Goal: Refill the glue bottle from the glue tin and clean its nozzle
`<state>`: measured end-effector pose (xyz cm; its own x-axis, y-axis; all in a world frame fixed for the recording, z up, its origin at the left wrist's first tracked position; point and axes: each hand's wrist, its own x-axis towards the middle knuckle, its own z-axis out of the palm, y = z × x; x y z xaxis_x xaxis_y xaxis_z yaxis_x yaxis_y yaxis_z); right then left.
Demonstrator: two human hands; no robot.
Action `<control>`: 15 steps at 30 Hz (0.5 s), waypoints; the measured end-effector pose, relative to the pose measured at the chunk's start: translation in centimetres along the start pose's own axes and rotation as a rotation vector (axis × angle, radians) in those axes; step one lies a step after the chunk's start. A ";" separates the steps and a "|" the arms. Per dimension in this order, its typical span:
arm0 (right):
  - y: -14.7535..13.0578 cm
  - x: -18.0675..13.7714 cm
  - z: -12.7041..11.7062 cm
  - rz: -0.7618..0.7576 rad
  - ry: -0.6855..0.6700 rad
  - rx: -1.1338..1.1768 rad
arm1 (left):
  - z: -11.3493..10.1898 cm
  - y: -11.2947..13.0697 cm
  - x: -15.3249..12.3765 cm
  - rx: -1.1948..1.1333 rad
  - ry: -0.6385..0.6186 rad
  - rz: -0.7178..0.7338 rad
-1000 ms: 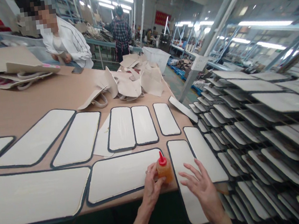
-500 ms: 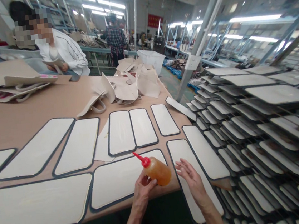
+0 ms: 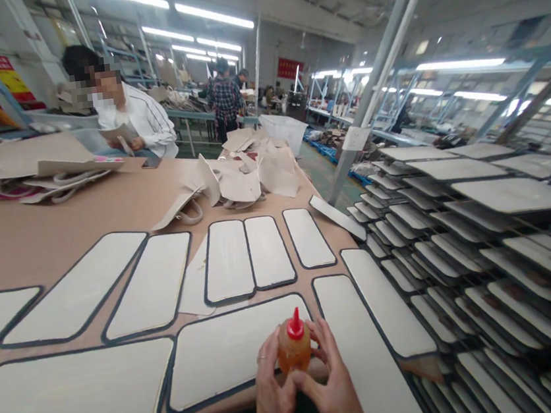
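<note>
Both my hands are closed around a squeeze bottle [image 3: 295,352] with a red pointed nozzle and amber contents. It stands roughly upright over the table's near edge, nozzle up. My left hand [image 3: 273,392] grips its left side, and my right hand [image 3: 333,382] curls round its right side, with the thumbs close together in front. Just beyond the bottle lies a white panel with a dark rim [image 3: 223,358]. Another long white panel [image 3: 366,348] sits to the right, partly behind my right hand.
Several more dark-rimmed panels [image 3: 150,287] lie across the brown table [image 3: 107,212]. Beige bag pieces [image 3: 238,184] are heaped at the back. A rack of stacked panels [image 3: 458,239] stands close on the right. A person in a white jacket [image 3: 139,119] sits across the table.
The bottle has swung from a leftward tilt to nearly upright. My right hand has come in from the right and joined the left on it. The view has tipped slightly upward.
</note>
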<state>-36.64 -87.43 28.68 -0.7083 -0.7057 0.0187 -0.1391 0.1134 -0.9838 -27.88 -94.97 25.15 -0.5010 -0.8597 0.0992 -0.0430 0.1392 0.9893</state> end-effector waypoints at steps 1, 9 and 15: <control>0.0 0.0 0.3 0.029 0.021 -0.010 | 0.3 -0.2 -0.2 0.017 -0.009 0.013; 0.9 0.9 -0.8 0.198 0.042 0.010 | 2.2 -2.4 -2.0 0.108 -0.110 0.050; 1.2 2.0 -3.5 0.153 -0.109 0.181 | 3.5 -0.8 -2.3 0.083 -0.182 -0.022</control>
<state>-40.58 -86.25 28.10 -0.6312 -0.7624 -0.1426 0.0975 0.1044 -0.9897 -29.75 -91.38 23.72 -0.6469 -0.7609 0.0497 -0.1230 0.1684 0.9780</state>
